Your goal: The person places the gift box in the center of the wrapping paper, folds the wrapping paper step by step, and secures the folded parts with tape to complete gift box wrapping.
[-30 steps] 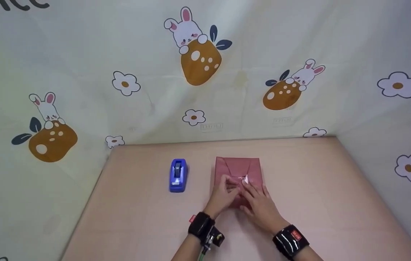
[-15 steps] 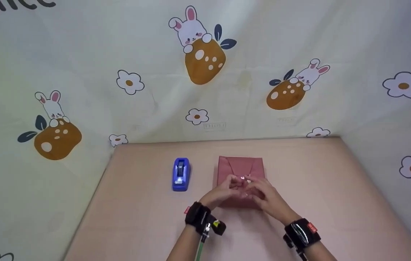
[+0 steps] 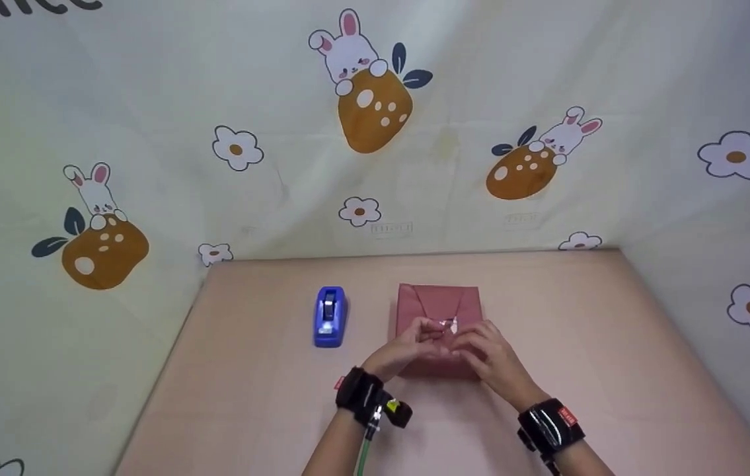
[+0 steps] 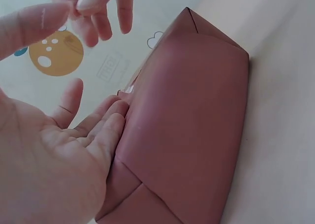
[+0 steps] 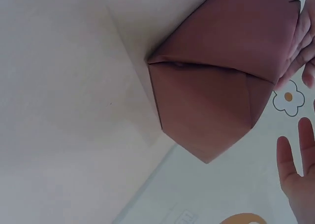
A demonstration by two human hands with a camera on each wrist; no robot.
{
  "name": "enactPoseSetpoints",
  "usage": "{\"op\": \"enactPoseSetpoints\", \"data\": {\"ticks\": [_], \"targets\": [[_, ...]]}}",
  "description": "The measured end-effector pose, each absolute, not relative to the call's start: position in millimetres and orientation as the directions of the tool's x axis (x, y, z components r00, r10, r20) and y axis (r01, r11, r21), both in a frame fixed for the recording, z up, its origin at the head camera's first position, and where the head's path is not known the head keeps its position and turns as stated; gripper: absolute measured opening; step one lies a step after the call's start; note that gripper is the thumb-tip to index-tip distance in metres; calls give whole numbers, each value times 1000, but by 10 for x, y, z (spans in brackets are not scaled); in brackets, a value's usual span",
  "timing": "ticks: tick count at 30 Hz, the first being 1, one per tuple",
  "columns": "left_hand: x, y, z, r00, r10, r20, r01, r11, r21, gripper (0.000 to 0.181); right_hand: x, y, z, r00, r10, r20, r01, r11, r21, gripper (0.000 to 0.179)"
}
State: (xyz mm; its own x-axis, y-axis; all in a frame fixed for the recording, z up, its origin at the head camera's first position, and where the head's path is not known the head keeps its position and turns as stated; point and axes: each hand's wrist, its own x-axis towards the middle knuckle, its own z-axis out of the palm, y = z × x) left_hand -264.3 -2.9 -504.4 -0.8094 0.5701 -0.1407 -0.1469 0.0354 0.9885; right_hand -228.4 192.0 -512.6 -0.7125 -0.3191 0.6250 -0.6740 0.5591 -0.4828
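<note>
A package in dull red wrapping paper (image 3: 437, 301) lies on the table, its folded flap facing up. Shiny clear tape (image 3: 452, 324) shows on that flap. My left hand (image 3: 398, 354) is at the package's left side; in the left wrist view its lower fingers (image 4: 110, 123) rest against the paper. My right hand (image 3: 497, 360) is over the right side, fingers bent. The two hands' fingertips meet above the package and seem to pinch a small piece of clear tape, which is barely visible. In the right wrist view, the right hand (image 5: 300, 184) shows two extended fingers.
A blue tape dispenser (image 3: 329, 317) stands left of the package. The table (image 3: 249, 370) has a pale pinkish cover. Behind it and along the sides hangs a curtain (image 3: 269, 79) printed with rabbits and flowers.
A second ago the right hand lay flat, pressing the package top; it has since lifted and bent its fingers towards the left hand's fingertips. The left hand has shifted slightly.
</note>
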Motion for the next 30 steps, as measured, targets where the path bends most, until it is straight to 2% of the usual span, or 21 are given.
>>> {"op": "enactPoseSetpoints", "data": {"ticks": [10, 16, 22, 25, 28, 30], "targets": [[-2649, -19, -5074, -789, 601, -131, -139, 33, 990, 73, -2227, 1943, -5086, -807, -239, 540, -576, 521, -630, 9], [-2661, 40, -5075, -839, 523, -151, -128, 80, 989, 59, -2223, 1878, -5031, -895, -140, 424, -431, 520, -738, 6], [-2626, 77, -5113, -913, 389, -125, -103, 77, 992, 38, -2318, 1844, -4985, -983, -32, 183, -181, 387, -904, 7], [-2552, 127, -5143, -935, 354, -26, 47, 196, 979, 23, -2413, 1888, -4973, -997, -45, 63, -75, 339, -938, 12], [-2454, 227, -5153, -933, 349, 84, 233, 412, 881, 40, -2515, 1966, -4956, -995, -89, -36, 4, 334, -943, 17], [-2382, 295, -5159, -925, 353, 141, 332, 566, 754, 50, -2580, 2020, -4951, -986, -146, -84, 30, 342, -939, 18]]}}
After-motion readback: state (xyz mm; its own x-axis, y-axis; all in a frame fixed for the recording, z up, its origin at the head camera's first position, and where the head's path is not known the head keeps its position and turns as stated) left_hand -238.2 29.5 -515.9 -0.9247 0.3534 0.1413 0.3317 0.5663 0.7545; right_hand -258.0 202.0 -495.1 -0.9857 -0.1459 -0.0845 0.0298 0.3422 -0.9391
